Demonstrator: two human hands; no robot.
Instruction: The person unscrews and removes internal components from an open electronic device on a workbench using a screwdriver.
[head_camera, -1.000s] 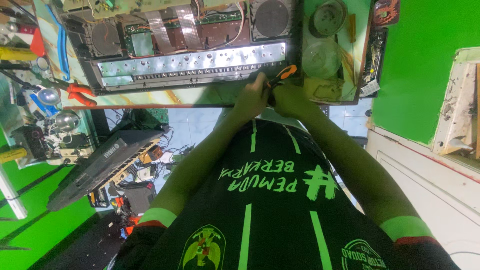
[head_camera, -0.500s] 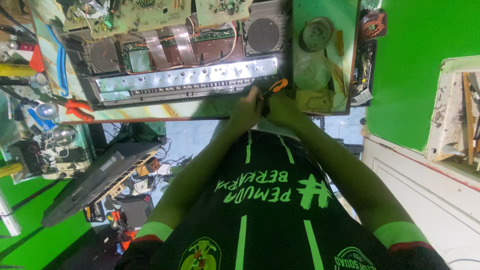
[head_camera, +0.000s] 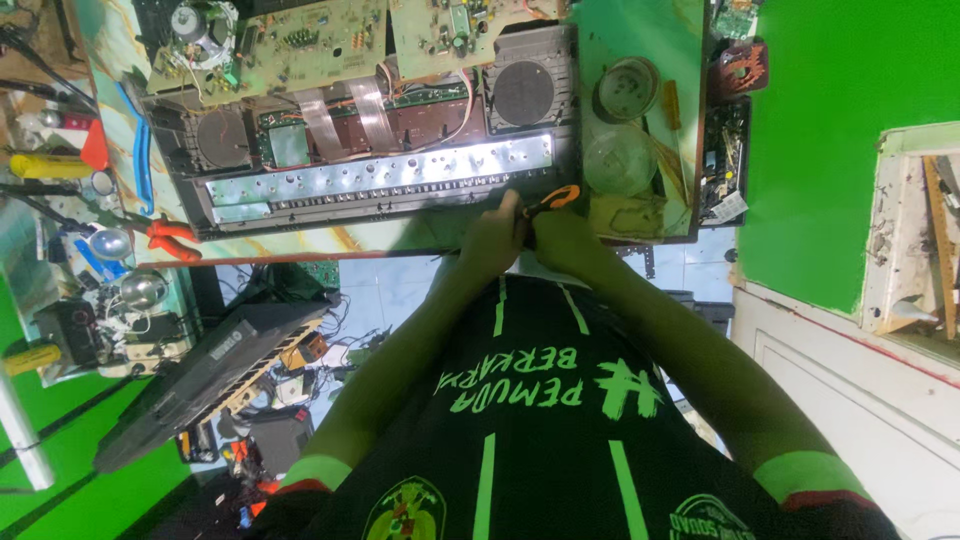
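Now both hands meet at the table (head_camera: 640, 40) edge, beside an opened keyboard (head_camera: 370, 150). Left hand (head_camera: 492, 240) and right hand (head_camera: 562, 238) pinch a small tool with an orange handle (head_camera: 553, 198). Two round lids (head_camera: 622, 125) sit nearby.

Two hands, the left hand (head_camera: 492, 240) and the right hand (head_camera: 562, 232), are meeting at the near edge of one opened electronic keyboard (head_camera: 370, 150), and one orange-handled tool (head_camera: 553, 197) is showing between them. Two round speakers (head_camera: 524, 92) are sitting in the keyboard's shell, one at each end, with two green circuit boards (head_camera: 290, 40) lying along its far side and two flat ribbon cables (head_camera: 345, 115) crossing the middle. Two round lidded containers (head_camera: 620, 160) are standing on the one green table (head_camera: 640, 30), one pair of red-handled pliers (head_camera: 170, 240) is lying by the keyboard's end, and one closed keyboard (head_camera: 200, 385) is leaning below the table.
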